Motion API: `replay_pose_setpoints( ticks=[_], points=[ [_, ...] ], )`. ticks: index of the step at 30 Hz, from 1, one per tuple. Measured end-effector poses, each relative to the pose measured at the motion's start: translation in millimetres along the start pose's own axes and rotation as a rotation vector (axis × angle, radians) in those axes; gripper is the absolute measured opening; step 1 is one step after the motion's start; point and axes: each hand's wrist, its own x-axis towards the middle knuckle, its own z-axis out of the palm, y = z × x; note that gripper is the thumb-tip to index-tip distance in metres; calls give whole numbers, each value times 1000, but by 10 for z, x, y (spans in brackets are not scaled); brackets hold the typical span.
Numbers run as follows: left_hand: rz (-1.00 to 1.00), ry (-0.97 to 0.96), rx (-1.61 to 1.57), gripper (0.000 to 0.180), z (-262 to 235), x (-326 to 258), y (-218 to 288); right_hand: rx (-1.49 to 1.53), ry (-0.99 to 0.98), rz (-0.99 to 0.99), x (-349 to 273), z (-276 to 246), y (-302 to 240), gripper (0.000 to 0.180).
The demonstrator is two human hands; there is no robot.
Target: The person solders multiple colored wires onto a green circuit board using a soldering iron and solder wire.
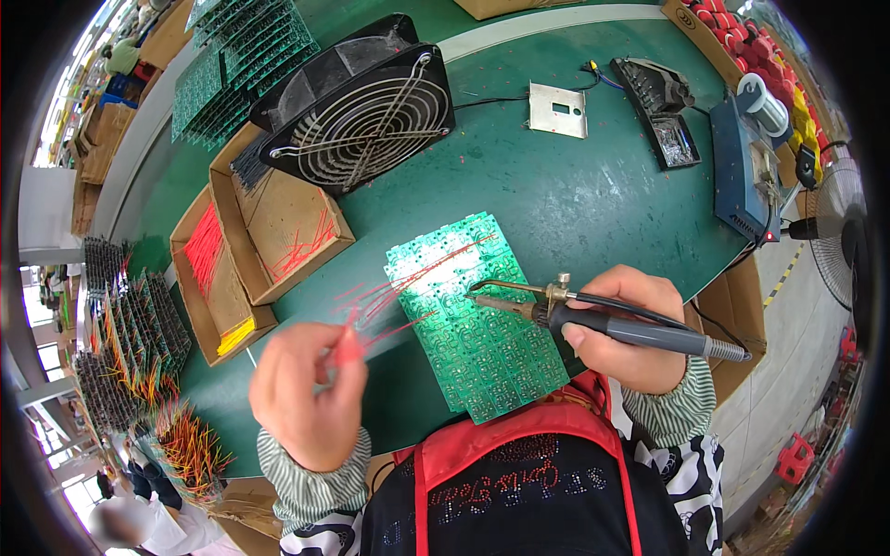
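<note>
A green circuit board panel (491,361) lies tilted on the bench in front of me. In my right hand (640,329) is a soldering iron (630,332) with a solder feed tube clamped along it. Its tip points left, over the upper middle of the panel. Left of the panel, my left hand (311,389) pinches several thin red wires (371,301); its fingertips are somewhat blurred. A few red wires (445,262) stretch across the panel's upper part. Whether the tip touches the board I cannot tell.
Cardboard trays (278,269) with red and yellow wires stand at the left. A black fan (362,111) sits behind them, beside stacked green boards (246,69). At the right are a blue soldering station (742,167) with a solder spool (762,107) and a black holder (658,111).
</note>
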Motion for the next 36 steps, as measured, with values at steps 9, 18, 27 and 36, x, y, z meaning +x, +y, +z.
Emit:
replay_pose_setpoints(
  ticks=[9, 18, 27, 36],
  points=[
    [-107, 473, -65, 14, -304, 33, 2, -3, 1, 22, -21, -100, -21, 19],
    [-73, -428, -341, 10, 500, 26, 24, 27, -8, 12, -4, -36, 26, 18],
    [-85, -460, -391, 12, 641, 29, -27, 57, -16, 72, 19, 15, 56, 18],
    [-96, -451, -417, 12, 670, 24, -38, 19, 6, 17, 28, -11, 54, 18]
  ],
)
